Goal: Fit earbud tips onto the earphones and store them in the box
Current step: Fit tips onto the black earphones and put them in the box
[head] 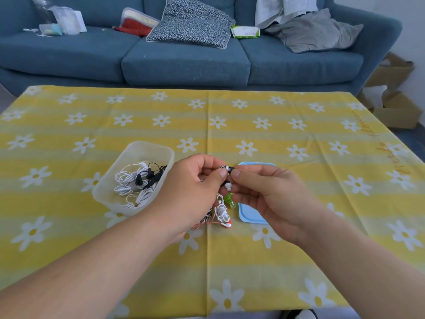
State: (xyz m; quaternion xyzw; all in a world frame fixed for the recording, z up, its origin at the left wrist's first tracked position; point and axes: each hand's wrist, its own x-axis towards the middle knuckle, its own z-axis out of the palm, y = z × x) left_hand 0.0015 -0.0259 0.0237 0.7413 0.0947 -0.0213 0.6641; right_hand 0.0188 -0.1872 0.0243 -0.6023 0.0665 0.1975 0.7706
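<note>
While the two hands meet just above the table, the left hand (195,187) pinches a small earbud (225,168) between thumb and finger. The right hand (271,194) pinches a black tip (231,169) right against it. I think they are held this close so the tip can be pushed on. A second earbud (227,186) with a white tip hangs just under them. A heap of earphones (222,214) lies on the yellow flower cloth (253,272) below the hands, likely waiting its turn. The box (103,194) sits near the left hand, easy to reach, with white and black earphones (138,180) already inside. Its blue lid (250,215) lies under the right hand. The orange writing (386,155) on the cloth is too curly to read. The words on the green pack (245,32) on the sofa are too small.
</note>
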